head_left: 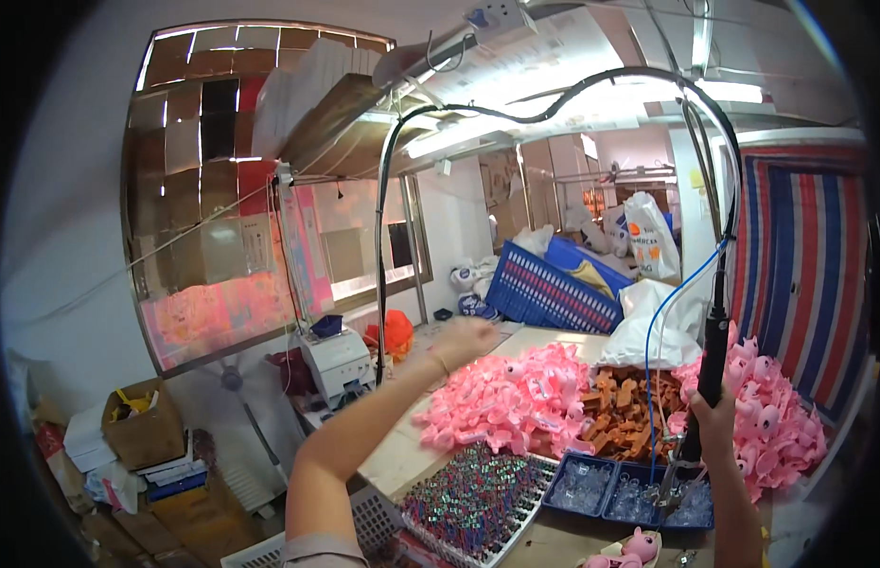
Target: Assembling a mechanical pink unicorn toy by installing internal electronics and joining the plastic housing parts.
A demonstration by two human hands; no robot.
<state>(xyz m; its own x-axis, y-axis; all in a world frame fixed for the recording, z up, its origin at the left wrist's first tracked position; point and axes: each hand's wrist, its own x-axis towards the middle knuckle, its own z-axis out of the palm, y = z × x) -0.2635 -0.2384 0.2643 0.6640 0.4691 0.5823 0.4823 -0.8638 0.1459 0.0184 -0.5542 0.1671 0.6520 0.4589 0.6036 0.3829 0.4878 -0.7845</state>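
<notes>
My right hand (712, 417) is wrapped round a black electric screwdriver (714, 346), held upright with its tip down by the small blue trays (603, 494). Clear plastic parts lie in those trays. My left arm stretches forward, and my left hand (470, 339) is beyond the heap of pink plastic toy pieces (511, 393); it is blurred, so its fingers cannot be made out. Brown plastic parts (624, 417) lie between that heap and a second pink heap (762, 417). Close to me, a pink toy (634, 549) lies at the table's near edge.
A white crate (516, 540) full of small circuit boards with wires stands left of the trays. Behind the heaps are a white plastic bag (653, 327) and a tilted blue basket (544, 289). A blue air hose (660, 312) and black cable hang overhead. Cardboard boxes (145, 421) stand at left.
</notes>
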